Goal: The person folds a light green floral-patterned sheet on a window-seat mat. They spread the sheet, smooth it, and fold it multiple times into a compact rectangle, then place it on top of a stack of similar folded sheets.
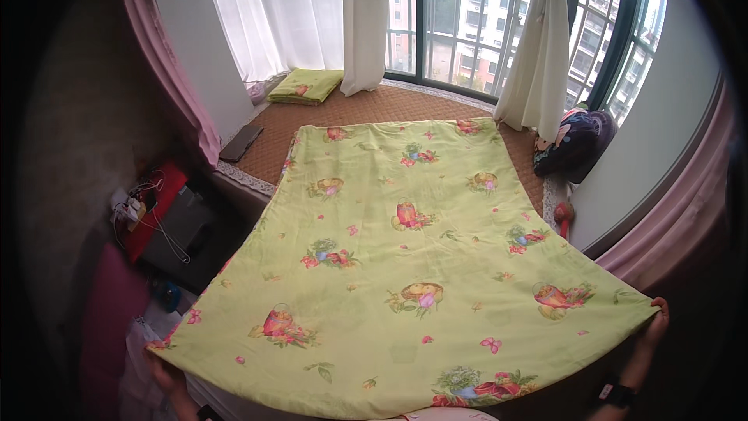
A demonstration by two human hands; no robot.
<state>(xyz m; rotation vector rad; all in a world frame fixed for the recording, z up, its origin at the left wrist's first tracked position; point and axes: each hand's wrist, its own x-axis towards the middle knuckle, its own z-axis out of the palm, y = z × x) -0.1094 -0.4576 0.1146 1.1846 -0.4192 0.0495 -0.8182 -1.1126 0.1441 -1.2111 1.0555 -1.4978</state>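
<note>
A yellow-green cloth sheet (374, 257) printed with flowers, baskets and butterflies spreads out before me, its far end lying on the brown quilted mat (403, 100) of the window ledge. At the near left corner my left hand (165, 369) grips the cloth. My right hand (655, 323) holds the near right corner, fingers curled over its edge. Between the two hands the near edge sags in a curve. Dark bands, one a watch (616, 395), are on both wrists. What lies beneath the sheet is mostly hidden.
A folded matching cloth (307, 86) and a dark flat laptop-like object (241, 143) lie on the ledge. White curtains (534, 64) hang by the barred windows. A dark patterned bundle (575, 140) sits right. At left, a red-edged table (169, 228) bears cables and chargers.
</note>
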